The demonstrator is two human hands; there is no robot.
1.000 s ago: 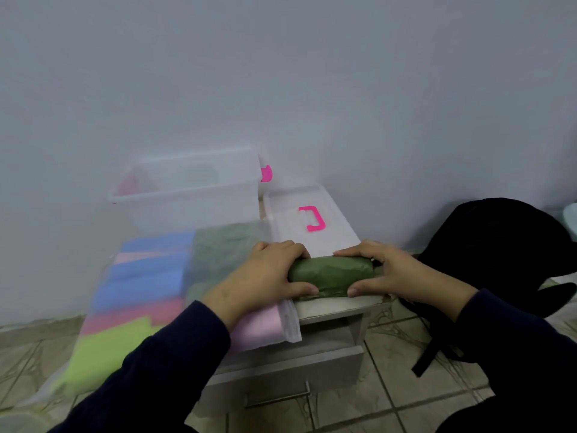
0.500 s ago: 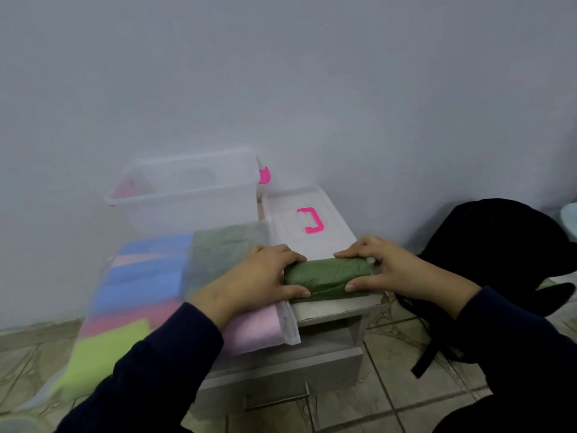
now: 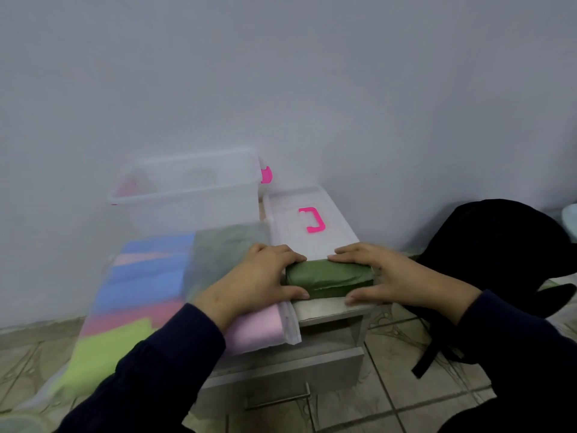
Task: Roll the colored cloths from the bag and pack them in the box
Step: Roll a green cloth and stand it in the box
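A rolled dark green cloth [image 3: 329,278] lies on the small grey table [image 3: 324,309] near its front edge. My left hand [image 3: 253,284] grips its left end, fingers over the top and thumb at the front. My right hand [image 3: 384,275] holds the right end the same way. To the left, a clear plastic bag [image 3: 150,295] holds several folded cloths in blue, pink, red and light green. Behind it stands the open clear box [image 3: 187,189] with pink latches. I cannot tell what lies inside it.
The box's white lid [image 3: 309,220] with a pink handle lies flat behind the roll. A black bag [image 3: 499,254] sits on the tiled floor at the right. The table's drawer [image 3: 281,376] juts out below. A plain wall rises close behind.
Both hands and the green roll have shifted slightly away from me, towards the lid. The roll looks a little tighter and flatter.
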